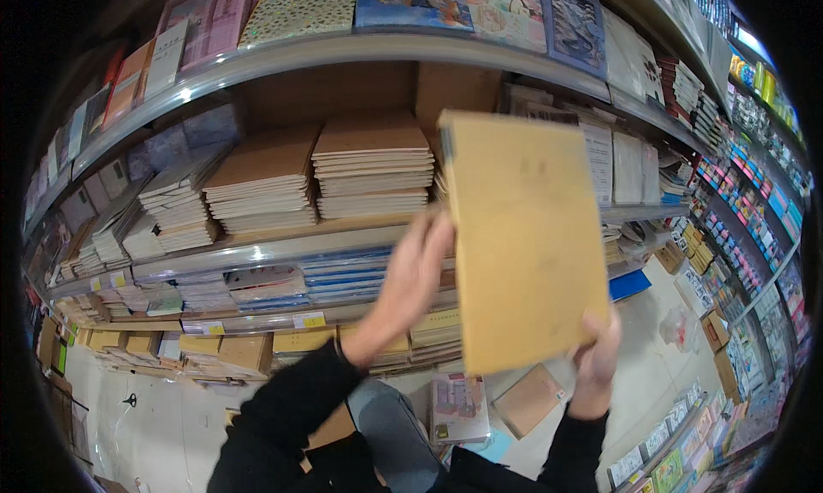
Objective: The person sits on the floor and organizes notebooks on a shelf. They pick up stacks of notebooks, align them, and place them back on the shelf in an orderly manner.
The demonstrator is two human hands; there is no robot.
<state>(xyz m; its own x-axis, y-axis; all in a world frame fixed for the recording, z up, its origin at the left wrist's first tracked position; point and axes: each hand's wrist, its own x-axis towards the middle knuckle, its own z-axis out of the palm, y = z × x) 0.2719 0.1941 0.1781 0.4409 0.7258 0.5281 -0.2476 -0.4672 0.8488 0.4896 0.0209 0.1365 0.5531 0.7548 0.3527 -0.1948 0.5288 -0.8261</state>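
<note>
A large kraft-coloured notebook (527,244) with a dark strip at its upper left corner is held up in front of the shelves, slightly tilted and a little blurred. My right hand (596,351) grips its lower right corner, thumb on the front cover. Against its left edge is my left hand (416,266), fingers together and their tips partly hidden at the edge. Behind it, on the middle shelf, stand two stacks of brown-covered notebooks (373,163), (261,180). The notebook hides part of that shelf.
Above runs a shelf edge (343,56) with colourful albums. A lower shelf holds blue-edged pads (347,279). Kraft stacks (244,351) line the bottom. On the floor lie a boxed pink item (459,407), a brown packet (529,399) and scissors (130,399). Goods racks (754,236) stand at right.
</note>
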